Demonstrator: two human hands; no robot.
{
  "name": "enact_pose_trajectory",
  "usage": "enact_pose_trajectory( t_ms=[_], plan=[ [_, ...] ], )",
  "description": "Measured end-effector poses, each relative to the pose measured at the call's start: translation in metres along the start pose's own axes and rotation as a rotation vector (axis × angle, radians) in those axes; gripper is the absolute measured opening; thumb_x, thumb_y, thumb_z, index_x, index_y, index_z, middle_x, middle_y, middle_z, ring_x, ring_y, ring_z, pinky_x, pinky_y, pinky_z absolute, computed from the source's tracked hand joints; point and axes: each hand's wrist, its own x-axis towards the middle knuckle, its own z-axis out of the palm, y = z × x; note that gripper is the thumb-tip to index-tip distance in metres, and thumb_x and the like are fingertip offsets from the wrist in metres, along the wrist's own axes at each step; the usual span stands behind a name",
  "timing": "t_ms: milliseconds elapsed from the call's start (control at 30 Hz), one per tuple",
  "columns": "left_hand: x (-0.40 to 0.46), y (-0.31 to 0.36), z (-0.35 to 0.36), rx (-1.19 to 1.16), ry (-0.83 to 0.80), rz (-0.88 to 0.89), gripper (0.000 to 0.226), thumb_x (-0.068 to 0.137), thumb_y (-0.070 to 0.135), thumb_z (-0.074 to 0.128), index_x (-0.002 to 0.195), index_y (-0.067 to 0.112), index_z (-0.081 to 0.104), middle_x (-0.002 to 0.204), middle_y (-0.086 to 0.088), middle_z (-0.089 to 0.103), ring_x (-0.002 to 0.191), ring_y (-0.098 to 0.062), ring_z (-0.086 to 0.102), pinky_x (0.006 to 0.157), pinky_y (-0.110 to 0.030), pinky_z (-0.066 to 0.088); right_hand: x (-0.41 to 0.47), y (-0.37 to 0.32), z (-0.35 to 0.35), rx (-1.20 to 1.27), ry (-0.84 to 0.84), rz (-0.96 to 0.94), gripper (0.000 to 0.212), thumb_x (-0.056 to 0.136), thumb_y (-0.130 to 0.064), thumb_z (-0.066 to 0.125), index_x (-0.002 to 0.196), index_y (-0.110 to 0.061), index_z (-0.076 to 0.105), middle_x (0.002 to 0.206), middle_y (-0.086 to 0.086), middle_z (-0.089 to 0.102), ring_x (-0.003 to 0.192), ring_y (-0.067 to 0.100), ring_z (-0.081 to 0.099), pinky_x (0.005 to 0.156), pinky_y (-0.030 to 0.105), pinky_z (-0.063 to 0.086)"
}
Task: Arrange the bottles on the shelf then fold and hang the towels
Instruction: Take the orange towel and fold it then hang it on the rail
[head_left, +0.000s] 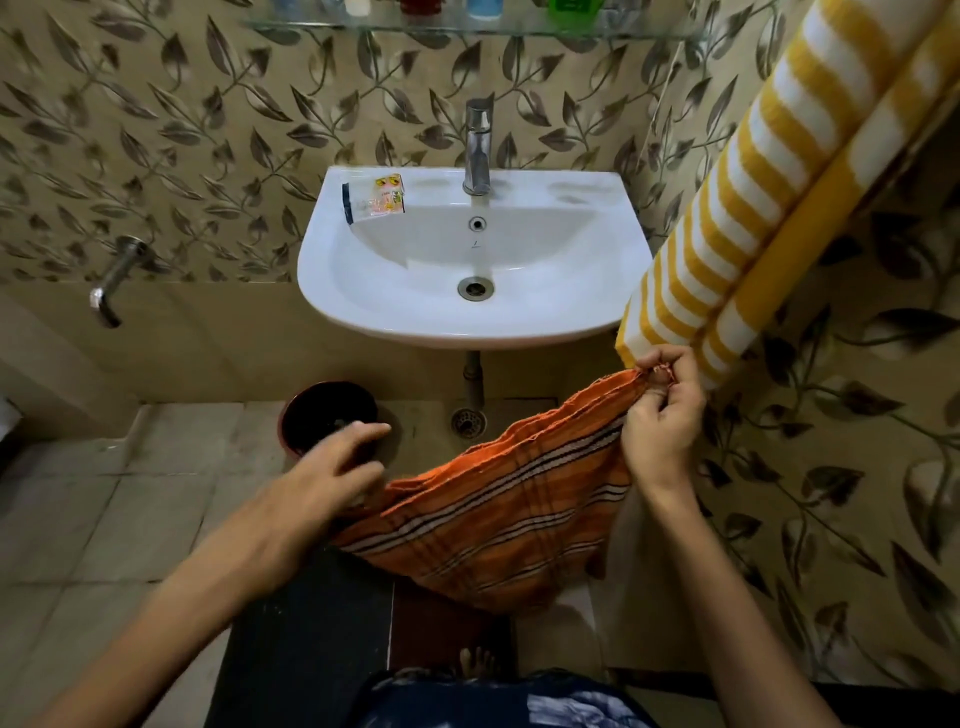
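Our right hand (658, 415) pinches the orange towel (511, 512) corner at three o'clock; our left hand (332, 470), grip relaxed open, reaches its opposite edge.

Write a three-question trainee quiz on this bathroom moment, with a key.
1. True or false: the right hand pinches a corner of the orange towel.
2. What hangs on the wall right of the sink? A) a mirror B) a yellow-and-white striped towel C) a brush
3. Fill in: the left hand has its fingers ____, gripping nothing.

Key: 1 true; 2 B; 3 straight.
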Motion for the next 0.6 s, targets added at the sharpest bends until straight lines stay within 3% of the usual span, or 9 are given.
enact_pose_trajectory(
  t_ms=[33, 67, 133, 200, 267, 300, 433, 500, 600],
  plan=[
    [-0.007, 0.006, 0.003, 0.102, -0.072, 0.087, 0.081, 0.069, 0.027, 0.081, 0.134, 0.049, 0.039, 0.152, 0.001, 0.034, 0.134, -0.015, 0.039, 0.100, -0.033, 0.046, 0.001, 0.000, 0.002, 0.005, -0.012, 0.019, 0.040, 0.072, 0.009, 0.029, 0.081, -0.027, 0.044, 0.079, -0.007, 0.047, 0.076, -0.010, 0.050, 0.076, 0.007, 0.040],
    [-0.009, 0.009, 0.011, 0.300, -0.119, 0.168, 0.115, 0.048, 0.029, 0.090, 0.143, 0.042, 0.027, 0.155, -0.005, 0.027, 0.130, -0.017, 0.042, 0.093, -0.035, 0.050, 0.001, 0.000, 0.005, 0.007, -0.030, 0.026, 0.040, 0.071, 0.009, 0.029, 0.081, -0.027, 0.045, 0.079, -0.007, 0.047, 0.075, -0.011, 0.050, 0.076, 0.006, 0.039],
    [-0.009, 0.003, 0.025, 0.560, -0.199, 0.300, 0.146, 0.032, 0.027, 0.092, 0.150, 0.030, 0.008, 0.159, -0.017, 0.002, 0.126, -0.030, 0.044, 0.084, -0.040, 0.055, -0.001, -0.002, 0.013, 0.015, -0.084, 0.038, 0.040, 0.069, 0.009, 0.029, 0.079, -0.026, 0.046, 0.077, -0.008, 0.047, 0.071, -0.008, 0.049, 0.072, 0.007, 0.039],
    [-0.010, 0.016, 0.034, 0.637, -0.368, 0.351, 0.134, 0.061, 0.023, 0.085, 0.145, 0.043, -0.017, 0.151, -0.015, -0.033, 0.138, -0.043, 0.019, 0.098, -0.054, 0.046, -0.003, -0.002, 0.019, 0.014, -0.135, 0.060, 0.039, 0.070, 0.007, 0.029, 0.078, -0.026, 0.046, 0.074, -0.007, 0.047, 0.065, -0.003, 0.047, 0.065, 0.010, 0.039],
    [-0.009, 0.023, 0.043, 0.639, -0.498, 0.351, 0.113, 0.091, 0.021, 0.059, 0.121, 0.055, -0.045, 0.121, 0.000, -0.067, 0.136, -0.043, -0.026, 0.116, -0.058, 0.013, -0.004, -0.003, 0.023, 0.007, -0.151, 0.070, 0.038, 0.069, 0.006, 0.029, 0.078, -0.027, 0.046, 0.072, -0.009, 0.046, 0.063, -0.001, 0.046, 0.063, 0.013, 0.038],
    [-0.006, 0.025, 0.044, 0.623, -0.547, 0.330, 0.111, 0.093, 0.023, 0.055, 0.114, 0.057, -0.049, 0.112, 0.003, -0.071, 0.133, -0.040, -0.035, 0.117, -0.056, 0.004, -0.003, -0.005, 0.024, 0.005, -0.152, 0.068, 0.039, 0.068, 0.006, 0.029, 0.077, -0.028, 0.046, 0.072, -0.010, 0.046, 0.062, -0.001, 0.046, 0.063, 0.014, 0.038],
    [0.003, 0.026, 0.043, 0.497, -0.591, 0.263, 0.124, 0.083, 0.019, 0.069, 0.124, 0.053, -0.043, 0.122, 0.001, -0.066, 0.133, -0.028, -0.039, 0.119, -0.052, 0.004, -0.001, -0.012, 0.025, 0.021, -0.175, 0.031, 0.043, 0.067, 0.015, 0.028, 0.079, -0.021, 0.047, 0.073, -0.009, 0.046, 0.062, -0.006, 0.047, 0.062, 0.008, 0.037],
    [0.007, 0.023, 0.033, 0.412, -0.627, 0.205, 0.122, 0.083, 0.011, 0.067, 0.127, 0.051, -0.039, 0.134, 0.002, -0.058, 0.140, -0.020, -0.028, 0.121, -0.044, 0.008, 0.000, -0.016, 0.022, 0.053, -0.192, 0.040, 0.045, 0.067, 0.017, 0.027, 0.078, -0.022, 0.047, 0.072, -0.008, 0.045, 0.060, -0.005, 0.046, 0.059, 0.008, 0.037],
    [0.016, 0.024, 0.015, 0.146, -0.627, 0.187, 0.120, 0.073, 0.033, 0.072, 0.126, 0.036, -0.035, 0.140, 0.020, -0.036, 0.143, -0.007, -0.002, 0.113, -0.008, 0.013, 0.002, -0.020, 0.017, 0.079, -0.202, 0.023, 0.050, 0.068, 0.023, 0.026, 0.077, -0.023, 0.045, 0.071, -0.006, 0.044, 0.059, -0.006, 0.047, 0.058, 0.007, 0.037]
  ],
)
